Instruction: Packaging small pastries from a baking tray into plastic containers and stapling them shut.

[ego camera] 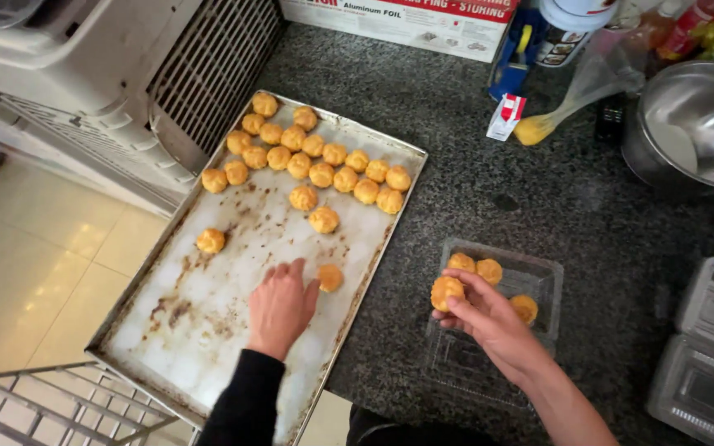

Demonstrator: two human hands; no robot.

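Observation:
A worn metal baking tray (200, 330) holds several golden puff pastries, most clustered at its far end (321, 174). My left hand (281, 307) rests palm down on the tray, fingers apart, beside one loose pastry (330, 277) that it touches or nearly touches. My right hand (481, 315) grips a pastry (446, 291) over a clear plastic clamshell container (539, 277). Three more pastries lie inside that container, two at its far edge (489, 270) and one near my wrist (525, 308).
The dark granite counter (473, 198) carries a steel bowl (704, 124), a filled piping bag (539, 128), a foil box (406, 21) and more clear containers (708, 355). A white cooler appliance (126, 74) stands left. A wire rack (51, 405) sits at bottom left.

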